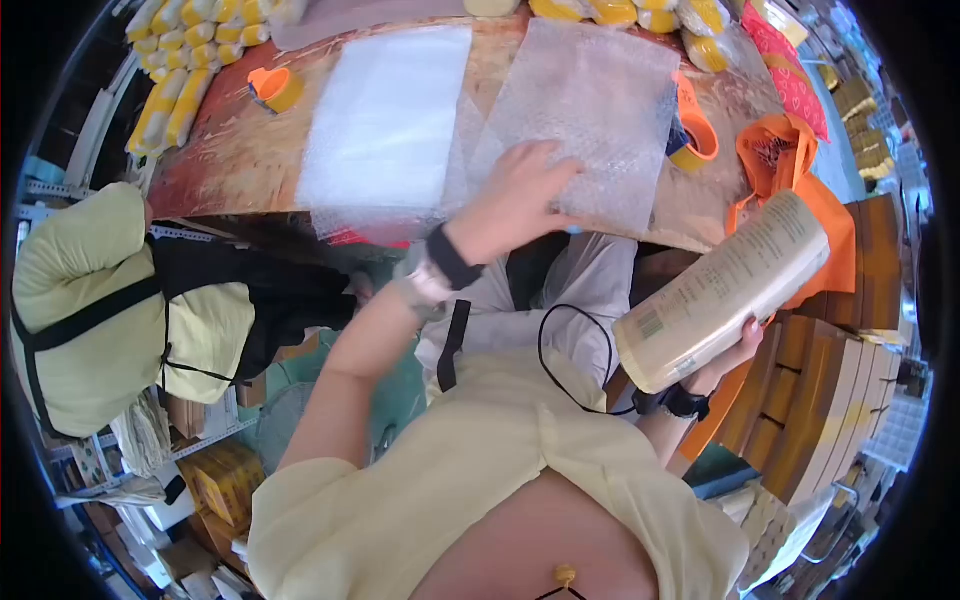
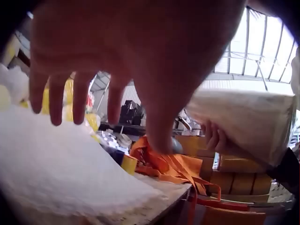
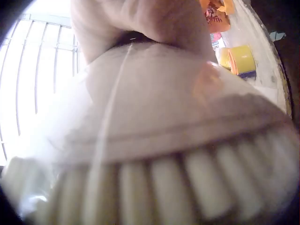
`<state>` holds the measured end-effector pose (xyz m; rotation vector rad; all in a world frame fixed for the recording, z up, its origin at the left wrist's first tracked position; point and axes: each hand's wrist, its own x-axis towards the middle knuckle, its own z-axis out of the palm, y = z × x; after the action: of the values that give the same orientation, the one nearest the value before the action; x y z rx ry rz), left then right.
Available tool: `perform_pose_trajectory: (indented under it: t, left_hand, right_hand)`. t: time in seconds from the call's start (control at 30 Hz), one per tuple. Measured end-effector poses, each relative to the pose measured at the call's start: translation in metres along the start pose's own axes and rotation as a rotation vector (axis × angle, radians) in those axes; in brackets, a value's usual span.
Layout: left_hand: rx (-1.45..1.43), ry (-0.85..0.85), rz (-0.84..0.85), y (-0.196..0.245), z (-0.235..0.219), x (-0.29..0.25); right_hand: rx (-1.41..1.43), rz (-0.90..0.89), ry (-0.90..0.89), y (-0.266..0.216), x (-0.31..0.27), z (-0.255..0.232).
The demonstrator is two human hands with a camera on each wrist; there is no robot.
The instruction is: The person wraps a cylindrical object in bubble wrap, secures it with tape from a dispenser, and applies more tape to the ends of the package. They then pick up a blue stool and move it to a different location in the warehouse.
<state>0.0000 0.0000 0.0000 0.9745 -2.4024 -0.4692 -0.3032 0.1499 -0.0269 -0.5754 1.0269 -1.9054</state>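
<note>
My left hand (image 1: 515, 200) is spread over the near edge of a bubble wrap sheet (image 1: 600, 110), holding nothing; whether it touches the sheet is unclear. In the left wrist view its fingers (image 2: 79, 98) hang apart above the white sheet (image 2: 56, 154). A second stack of white sheets (image 1: 390, 110) lies to the left. On the right, my right hand (image 1: 735, 355) grips a large, tilted, plastic-wrapped package (image 1: 720, 290) with printed text, off the table. Close up in the right wrist view, the package (image 3: 150, 108) shows pale rods along its end, below the hand (image 3: 140, 23).
Orange tape dispensers (image 1: 278, 90) (image 1: 700, 135) stand either side of the sheets on the worn table (image 1: 230, 150). Yellow-and-white packs (image 1: 185, 100) line the back. An orange bag (image 1: 830, 235) hangs at the right edge, near stacked cartons (image 1: 820, 400). Another person (image 1: 90, 290) is at the left.
</note>
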Motion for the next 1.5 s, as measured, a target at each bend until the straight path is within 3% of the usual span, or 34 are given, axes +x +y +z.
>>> perform_pose_trajectory:
  t: [0.17, 0.3, 0.37, 0.7, 0.87, 0.97, 1.07, 1.13, 1.17, 1.2, 1.3, 1.4, 1.5]
  left_hand:
    - [0.078, -0.186, -0.032, -0.027, 0.000, -0.016]
    - [0.025, -0.161, 0.025, -0.032, 0.009, -0.028]
    - [-0.095, -0.178, 0.032, -0.036, 0.009, -0.026]
    - [-0.137, -0.079, 0.041, -0.037, 0.019, -0.016]
    - [-0.281, -0.049, 0.023, -0.042, 0.026, -0.005]
    - [-0.257, -0.070, 0.116, -0.035, 0.044, 0.009]
    - [-0.414, -0.106, -0.035, -0.016, 0.055, 0.023]
    - [-0.440, 0.113, -0.136, -0.009, 0.046, 0.027]
    - [-0.454, 0.226, -0.179, -0.005, 0.040, 0.031]
    - [-0.405, 0.264, -0.168, 0.003, 0.025, 0.032]
    - [-0.203, 0.302, 0.081, 0.013, 0.005, 0.030]
    - [-0.070, 0.255, 0.239, 0.029, 0.000, 0.031]
    - [-0.148, 0.254, 0.327, 0.042, 0.010, 0.033]
  right_hand:
    - [-0.020, 0.092, 0.120, 0.008, 0.002, 0.000]
    - [0.021, 0.156, 0.031, 0.009, -0.003, 0.012]
    - [0.021, 0.172, 0.039, 0.008, -0.005, 0.014]
    - [-0.023, 0.221, 0.009, 0.010, -0.009, 0.010]
    - [0.062, 0.417, -0.265, 0.010, -0.010, 0.039]
    - [0.144, 0.602, -0.446, 0.018, -0.014, 0.064]
    - [0.145, 0.724, -0.484, 0.032, -0.014, 0.072]
    - [0.137, 0.756, -0.461, 0.046, -0.012, 0.068]
    - [0.001, 0.727, -0.443, 0.047, -0.013, 0.067]
    - [-0.023, 0.744, -0.458, 0.049, -0.012, 0.065]
    - [-0.064, 0.783, -0.467, 0.051, -0.013, 0.069]
    - [-0.188, 0.760, -0.519, 0.036, -0.012, 0.093]
    - [-0.267, 0.817, -0.522, 0.042, 0.001, 0.102]
